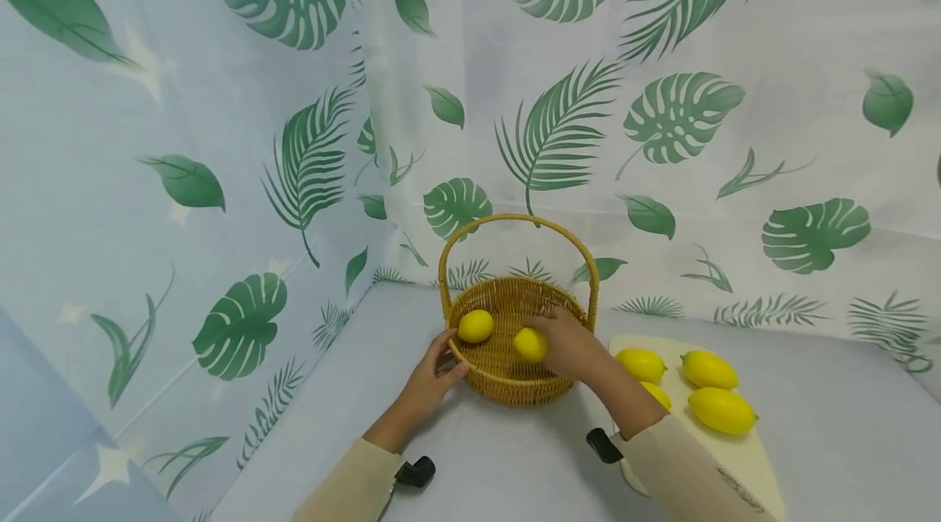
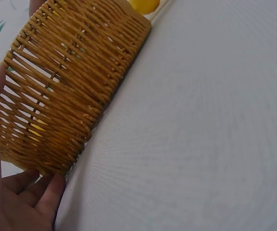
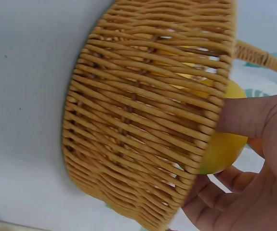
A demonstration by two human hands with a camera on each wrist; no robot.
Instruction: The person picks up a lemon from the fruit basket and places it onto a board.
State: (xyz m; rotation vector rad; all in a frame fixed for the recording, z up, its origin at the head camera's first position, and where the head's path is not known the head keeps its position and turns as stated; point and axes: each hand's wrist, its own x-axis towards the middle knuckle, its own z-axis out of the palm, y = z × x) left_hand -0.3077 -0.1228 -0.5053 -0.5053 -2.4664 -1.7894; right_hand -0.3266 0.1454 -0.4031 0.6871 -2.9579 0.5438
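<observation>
A brown wicker basket (image 1: 518,393) with a tall arched handle stands upright on the table. My left hand (image 1: 429,385) holds its left side, thumb at the rim; the left wrist view shows the fingers (image 2: 51,199) against the lower wall. Inside the basket, my right hand (image 1: 573,349) grips a yellow lemon (image 1: 531,345). In the right wrist view the thumb lies across this lemon (image 3: 225,149), partly hidden behind the woven wall. Another lemon (image 1: 475,326) sits at the basket's left, near the rim.
A cream board (image 1: 750,457) lies right of the basket, partly under my right forearm. Several lemons (image 1: 722,411) rest on it. Leaf-printed white curtains (image 1: 470,138) hang behind and to the left of the pale table (image 1: 507,465).
</observation>
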